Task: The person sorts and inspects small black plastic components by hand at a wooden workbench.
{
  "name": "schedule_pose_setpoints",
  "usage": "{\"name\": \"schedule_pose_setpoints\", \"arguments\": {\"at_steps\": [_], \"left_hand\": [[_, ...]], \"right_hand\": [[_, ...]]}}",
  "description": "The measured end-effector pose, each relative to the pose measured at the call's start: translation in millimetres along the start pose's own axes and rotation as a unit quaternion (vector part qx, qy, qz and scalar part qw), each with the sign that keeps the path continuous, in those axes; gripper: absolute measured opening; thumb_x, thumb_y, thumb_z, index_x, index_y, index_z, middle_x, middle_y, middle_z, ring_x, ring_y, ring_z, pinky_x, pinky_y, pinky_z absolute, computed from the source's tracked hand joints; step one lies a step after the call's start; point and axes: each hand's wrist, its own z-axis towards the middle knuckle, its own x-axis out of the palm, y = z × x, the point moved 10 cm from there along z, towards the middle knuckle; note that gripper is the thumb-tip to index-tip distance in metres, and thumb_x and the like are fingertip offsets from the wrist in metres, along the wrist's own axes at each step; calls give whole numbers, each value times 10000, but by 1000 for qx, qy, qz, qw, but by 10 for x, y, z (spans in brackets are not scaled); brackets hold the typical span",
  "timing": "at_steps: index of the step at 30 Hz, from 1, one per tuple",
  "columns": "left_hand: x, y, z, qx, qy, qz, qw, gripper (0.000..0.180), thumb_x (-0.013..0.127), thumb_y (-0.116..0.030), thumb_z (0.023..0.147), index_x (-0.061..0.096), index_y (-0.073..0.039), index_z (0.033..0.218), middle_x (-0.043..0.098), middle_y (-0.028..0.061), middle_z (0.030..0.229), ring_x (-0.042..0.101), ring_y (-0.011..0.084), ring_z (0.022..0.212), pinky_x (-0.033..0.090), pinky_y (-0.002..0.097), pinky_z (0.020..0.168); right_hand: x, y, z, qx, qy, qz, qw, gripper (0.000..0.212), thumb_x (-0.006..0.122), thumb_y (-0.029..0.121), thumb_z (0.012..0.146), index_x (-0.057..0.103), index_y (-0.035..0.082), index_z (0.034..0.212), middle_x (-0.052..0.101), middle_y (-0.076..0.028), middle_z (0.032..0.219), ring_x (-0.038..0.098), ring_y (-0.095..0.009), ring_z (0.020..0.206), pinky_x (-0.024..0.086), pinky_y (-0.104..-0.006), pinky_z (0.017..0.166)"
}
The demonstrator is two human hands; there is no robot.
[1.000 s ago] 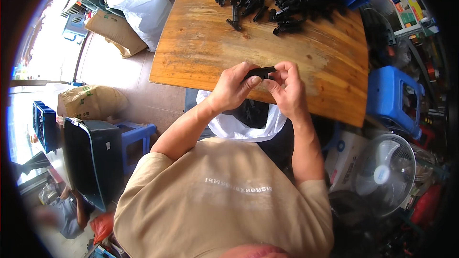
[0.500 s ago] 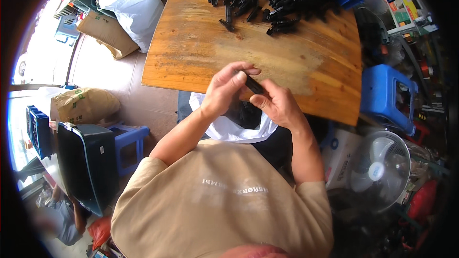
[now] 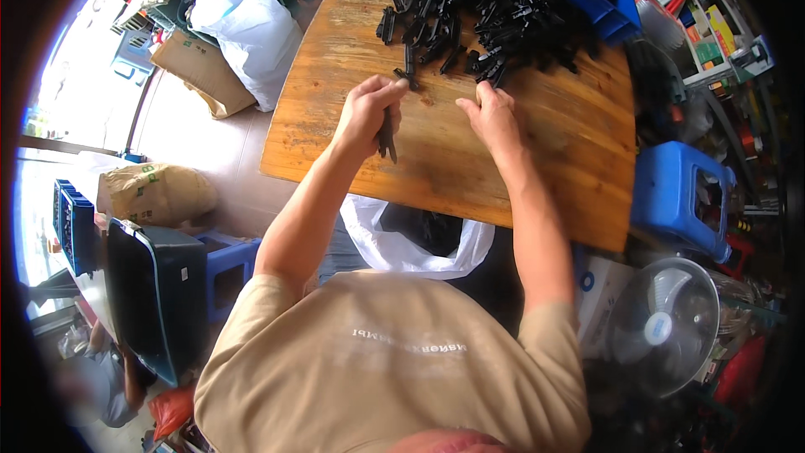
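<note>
My left hand (image 3: 370, 113) is closed over the table, and narrow black plastic parts (image 3: 387, 141) stick out below its palm. Its thumb and forefinger touch another black part (image 3: 407, 78) at the near edge of a heap. At the same edge, farther right, my right hand (image 3: 496, 117) has curled fingers against a black plastic part (image 3: 498, 75); its fingertips are partly hidden. The heap of black parts (image 3: 449, 13) covers the far middle of the wooden table (image 3: 327, 126). Below the near edge, a white bag (image 3: 369, 239) stands open at my lap with dark contents.
Blue bins (image 3: 620, 21) line the heap's far right side. A blue stool (image 3: 679, 201) and a fan (image 3: 658, 327) stand at the right. At the left are a white sack (image 3: 247, 33), brown bags (image 3: 159, 193) and a dark tub (image 3: 159, 294). Another person (image 3: 105, 377) is at the lower left.
Both hands have parted and moved forward from above the white bag to the heap. The black part held between them has left that spot; black parts now show under my left palm.
</note>
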Motion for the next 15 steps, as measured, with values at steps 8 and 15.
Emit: {"name": "schedule_pose_setpoints", "arguments": {"at_steps": [8, 15], "left_hand": [[864, -364, 976, 88, -28, 745, 661, 437, 681, -476, 834, 719, -72, 996, 730, 110, 990, 701, 283, 959, 557, 370, 824], [843, -318, 930, 40, 22, 771, 635, 335, 651, -351, 829, 748, -70, 983, 737, 95, 992, 725, 267, 881, 574, 347, 767]], "right_hand": [[-324, 216, -291, 25, 94, 91, 991, 274, 604, 132, 834, 581, 34, 1089, 670, -265, 871, 651, -437, 841, 523, -492, 745], [-471, 118, -618, 122, 103, 424, 891, 167, 519, 68, 910, 605, -43, 1001, 694, -143, 818, 696, -228, 676, 550, -324, 620]]}}
